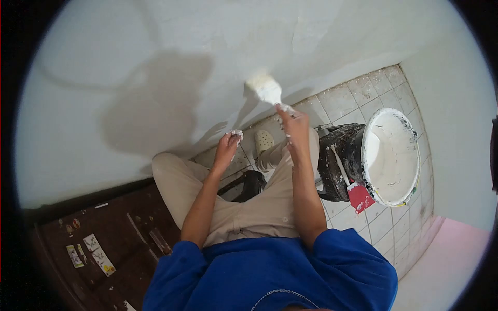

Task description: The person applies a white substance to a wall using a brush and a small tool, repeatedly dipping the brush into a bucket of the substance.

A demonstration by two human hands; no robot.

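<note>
White wall, brush bristles up-left

A white-loaded paintbrush presses bristles-first against the white wall, handle angled down-right.

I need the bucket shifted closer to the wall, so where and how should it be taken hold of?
Grip the paint bucket by its upper rim on the side facing the person, coming from the left beside the knee. It appears tipped, its open mouth turned right with wet white paint inside, so the dark outer wall is the drier surface. A red-bladed scraper leans against it; avoid knocking that. The right hand holds the paintbrush.
</note>
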